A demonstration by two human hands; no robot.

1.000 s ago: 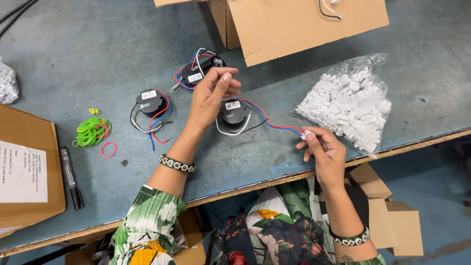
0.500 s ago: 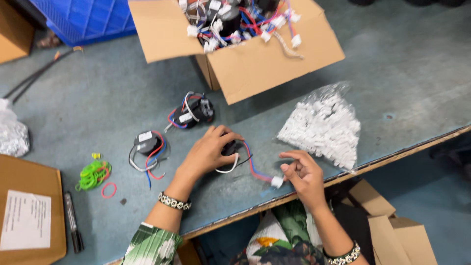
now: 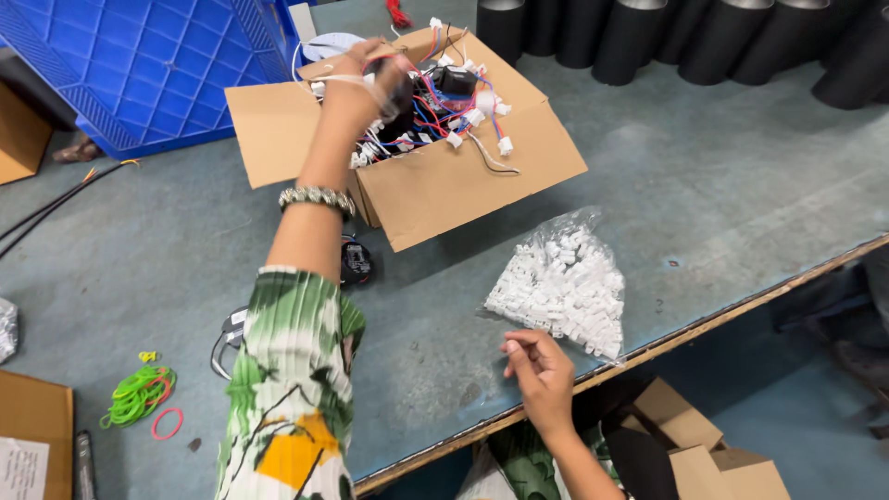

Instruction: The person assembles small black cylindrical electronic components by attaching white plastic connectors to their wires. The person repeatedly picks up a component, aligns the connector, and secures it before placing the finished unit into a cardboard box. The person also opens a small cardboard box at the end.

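Note:
My left hand (image 3: 356,79) is raised over the open cardboard box (image 3: 463,190) at the back, gripping a black round part with red, blue and white wires (image 3: 400,91). The box holds several such wired parts with white connectors. My right hand (image 3: 540,370) hovers near the table's front edge, fingers loosely curled, holding nothing, just below a clear bag of small white connectors (image 3: 560,282). Two black wired parts (image 3: 356,262) lie on the table, mostly hidden behind my left arm.
A blue plastic crate (image 3: 139,65) stands at the back left. Black cylinders (image 3: 685,37) line the back right. Green and red rubber bands (image 3: 139,396) lie at the front left beside a brown carton (image 3: 32,417). Cardboard boxes (image 3: 704,444) sit below the table edge.
My left hand lifted the black wired part from the table and carried it up over the cardboard box. My right hand let go of the wire end and drew back to the table edge.

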